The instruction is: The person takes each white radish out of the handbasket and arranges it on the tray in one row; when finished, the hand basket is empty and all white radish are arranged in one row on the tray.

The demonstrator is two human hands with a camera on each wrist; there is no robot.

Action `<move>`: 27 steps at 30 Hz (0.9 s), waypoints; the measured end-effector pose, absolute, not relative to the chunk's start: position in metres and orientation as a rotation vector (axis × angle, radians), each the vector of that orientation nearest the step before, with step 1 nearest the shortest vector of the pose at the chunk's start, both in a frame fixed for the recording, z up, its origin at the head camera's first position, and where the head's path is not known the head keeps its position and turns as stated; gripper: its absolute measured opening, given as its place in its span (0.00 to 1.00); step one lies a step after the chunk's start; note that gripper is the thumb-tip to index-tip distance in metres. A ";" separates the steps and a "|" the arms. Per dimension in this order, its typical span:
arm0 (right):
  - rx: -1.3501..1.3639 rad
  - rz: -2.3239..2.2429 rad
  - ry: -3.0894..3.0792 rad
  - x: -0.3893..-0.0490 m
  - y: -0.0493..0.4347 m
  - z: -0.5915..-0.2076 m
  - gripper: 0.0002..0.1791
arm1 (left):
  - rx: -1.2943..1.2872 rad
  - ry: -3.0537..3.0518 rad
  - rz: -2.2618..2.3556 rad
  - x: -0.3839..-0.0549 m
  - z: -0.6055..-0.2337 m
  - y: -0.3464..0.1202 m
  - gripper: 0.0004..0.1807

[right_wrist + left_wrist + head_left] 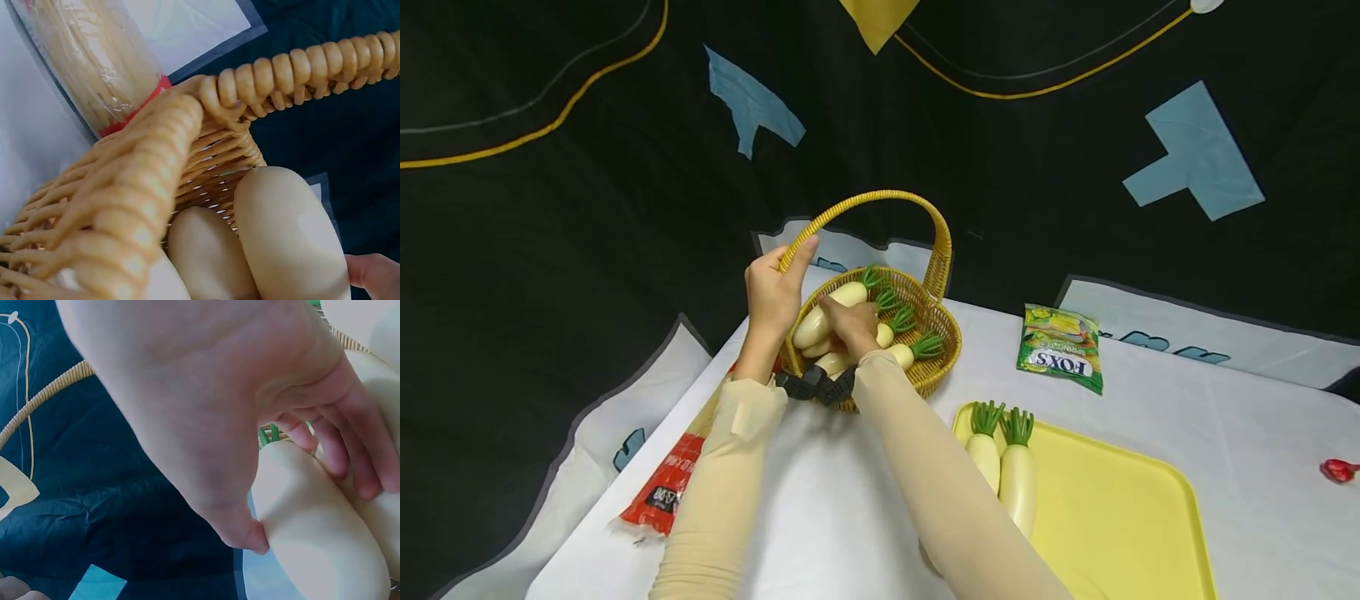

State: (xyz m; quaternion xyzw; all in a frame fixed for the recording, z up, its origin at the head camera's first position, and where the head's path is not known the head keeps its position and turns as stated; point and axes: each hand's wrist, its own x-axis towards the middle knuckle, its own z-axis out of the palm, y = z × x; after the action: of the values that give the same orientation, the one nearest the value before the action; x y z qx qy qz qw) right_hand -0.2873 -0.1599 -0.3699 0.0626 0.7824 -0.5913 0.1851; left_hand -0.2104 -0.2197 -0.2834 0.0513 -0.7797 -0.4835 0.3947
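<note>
A yellow wicker basket (950, 337) stands on the white table with several white radishes, green tops attached, lying inside. My left hand (773, 292) is up at the left side of the basket's arched handle (887, 195) and grips it. Inside the basket, my right hand (853, 323) is over the radishes. In the left wrist view a hand has its thumb on one side of a white radish (300, 512) and its fingers curled along the other. The right wrist view shows a thumb tip beside a white radish (287, 231); the other fingers are hidden there.
To the right, a yellow tray (1112, 508) bears two white radishes (1018, 483). Behind the tray lies a green Fox's candy bag (1060, 346). A red-ended noodle packet (673, 483) is left of the basket. A small red item (1339, 471) sits far right.
</note>
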 end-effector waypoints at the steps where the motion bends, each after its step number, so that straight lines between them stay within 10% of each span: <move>1: 0.180 -1.677 2.194 -0.287 -0.159 -0.370 0.42 | 0.130 -1.977 -1.228 -0.210 -0.283 -0.220 0.25; 27: 0.082 -1.785 2.052 -0.289 -0.148 -0.376 0.27 | 0.118 -1.964 -1.210 -0.234 -0.307 -0.239 0.28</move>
State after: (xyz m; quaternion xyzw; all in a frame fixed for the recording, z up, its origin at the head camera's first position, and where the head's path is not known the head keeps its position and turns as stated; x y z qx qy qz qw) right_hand -0.2890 -0.1479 -0.3759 0.0294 0.7375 -0.6416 0.2088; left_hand -0.2335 -0.2394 -0.3073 0.0468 -0.7778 -0.4791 0.4040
